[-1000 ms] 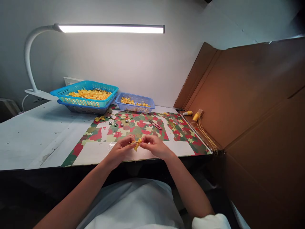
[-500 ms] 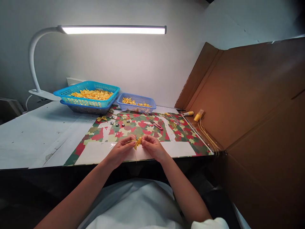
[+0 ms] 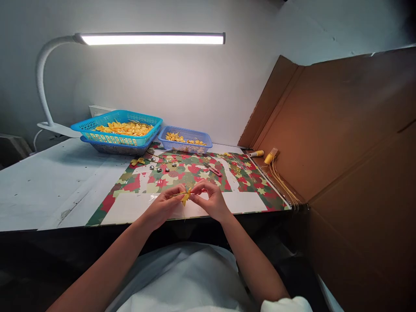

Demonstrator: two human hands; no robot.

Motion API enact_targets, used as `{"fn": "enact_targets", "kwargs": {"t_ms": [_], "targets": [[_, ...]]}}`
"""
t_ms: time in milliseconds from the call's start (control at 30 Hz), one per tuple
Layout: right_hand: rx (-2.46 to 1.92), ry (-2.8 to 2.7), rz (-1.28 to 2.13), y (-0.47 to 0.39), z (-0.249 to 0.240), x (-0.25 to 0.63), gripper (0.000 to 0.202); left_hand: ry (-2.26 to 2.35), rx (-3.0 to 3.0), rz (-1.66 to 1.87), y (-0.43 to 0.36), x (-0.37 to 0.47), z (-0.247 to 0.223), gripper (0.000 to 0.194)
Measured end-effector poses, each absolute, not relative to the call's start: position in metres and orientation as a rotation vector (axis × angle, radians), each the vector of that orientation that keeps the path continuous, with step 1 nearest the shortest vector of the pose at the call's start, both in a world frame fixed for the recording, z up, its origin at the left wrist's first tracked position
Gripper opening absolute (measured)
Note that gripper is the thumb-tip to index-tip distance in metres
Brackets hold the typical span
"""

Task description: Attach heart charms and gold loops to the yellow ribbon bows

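Between my two hands, over the white strip at the table's front edge, is a small yellow ribbon bow (image 3: 186, 198) with a thin gold cord running from it. My left hand (image 3: 165, 205) is closed, pinching the bow and cord from the left. The fingers of my right hand (image 3: 208, 200) are closed on the bow's right side; the fingertips partly hide it. Beyond the hands lie several small silver bells (image 3: 159, 170), another yellow bow (image 3: 138, 161) and a pink-handled small tool (image 3: 212, 169), perhaps a cutter.
A turquoise basket (image 3: 81, 126) of yellow bows is stacked on a blue one (image 3: 107, 148). A smaller periwinkle basket (image 3: 195, 148) holds more. Yellow spools (image 3: 271, 156) with cords lie by the cardboard wall (image 3: 351, 130) at right. A lamp (image 3: 152, 34) hangs above.
My right hand's fingers have shifted on the bow, with its index finger more bent. The bow has turned slightly between my hands. The left hand's pinch is kept.
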State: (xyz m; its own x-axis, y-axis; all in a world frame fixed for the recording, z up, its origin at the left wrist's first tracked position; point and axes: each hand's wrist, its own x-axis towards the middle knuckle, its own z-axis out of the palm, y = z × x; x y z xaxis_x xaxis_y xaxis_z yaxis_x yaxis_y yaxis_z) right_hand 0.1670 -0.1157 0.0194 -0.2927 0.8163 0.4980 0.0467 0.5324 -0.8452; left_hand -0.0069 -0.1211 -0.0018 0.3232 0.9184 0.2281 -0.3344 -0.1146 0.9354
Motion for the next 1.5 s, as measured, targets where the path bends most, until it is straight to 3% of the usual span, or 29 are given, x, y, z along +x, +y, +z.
{"fn": "enact_targets", "kwargs": {"t_ms": [333, 633, 767, 933, 1133, 1267, 1500], "targets": [[-0.915, -1.713, 0.543, -0.137, 0.027, 0.158, 0.018, 0.661, 1.344, 1.206, -0.122, -0.007, -0.004, 0.034], [-1.067, -1.992, 0.626, -0.136, 0.043, 0.173, 0.013, 0.756, 1.513, 1.189, -0.124, -0.006, 0.0, 0.032], [-0.986, -1.988, 0.843, -0.129, 0.037, 0.179, 0.019, 0.712, 1.426, 1.2, -0.124, -0.006, 0.001, 0.031], [-0.77, -1.74, 1.346, -0.114, 0.012, 0.177, 0.046, 0.661, 1.324, 1.193, -0.124, -0.007, 0.0, 0.034], [-0.688, -1.4, 1.525, -0.112, -0.006, 0.159, 0.053, 0.601, 1.213, 1.172, -0.123, -0.006, -0.001, 0.029], [-0.708, -1.341, 1.458, -0.116, -0.007, 0.154, 0.046, 0.576, 1.185, 1.203, -0.122, -0.008, -0.002, 0.031], [-0.84, -1.561, 0.848, -0.128, 0.011, 0.163, 0.011, 0.574, 1.21, 1.232, -0.122, -0.009, -0.002, 0.031]]}}
